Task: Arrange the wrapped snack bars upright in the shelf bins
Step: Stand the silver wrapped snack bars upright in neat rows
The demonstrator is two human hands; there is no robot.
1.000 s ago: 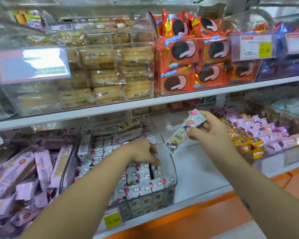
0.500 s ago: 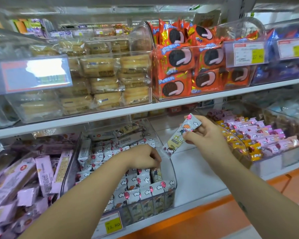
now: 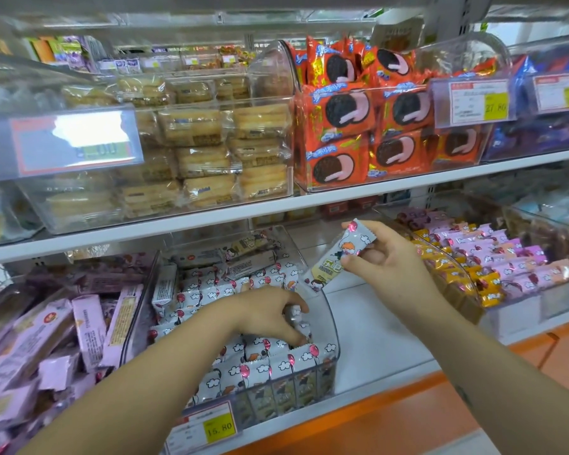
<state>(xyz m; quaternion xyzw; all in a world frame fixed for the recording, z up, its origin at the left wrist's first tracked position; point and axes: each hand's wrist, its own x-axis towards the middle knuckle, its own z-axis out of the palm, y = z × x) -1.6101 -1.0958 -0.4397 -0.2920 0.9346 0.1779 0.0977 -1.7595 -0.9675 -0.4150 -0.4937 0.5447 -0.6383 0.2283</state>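
A clear plastic bin (image 3: 329, 318) on the lower shelf holds several white snack bars (image 3: 276, 362) printed with clouds and balloons, upright at the front, loose at the back. My left hand (image 3: 270, 313) reaches into the bin, its fingers curled round one white bar (image 3: 294, 315) among the upright rows. To the right of the bin and above it, my right hand (image 3: 381, 261) pinches another white snack bar (image 3: 337, 256), tilted, with its lower end over the bin's right wall.
A bin of pink-wrapped bars (image 3: 46, 333) lies to the left. Right of a bare strip of white shelf (image 3: 378, 326) stands a bin of pink and yellow bars (image 3: 493, 267). The upper shelf carries cracker packs (image 3: 197, 152) and orange cookie packs (image 3: 358, 126). A yellow price tag (image 3: 219, 428) hangs at the front.
My left hand has gone deeper into the bin and curled round a bar. My right hand keeps its bar beside the bin, hardly shifted.
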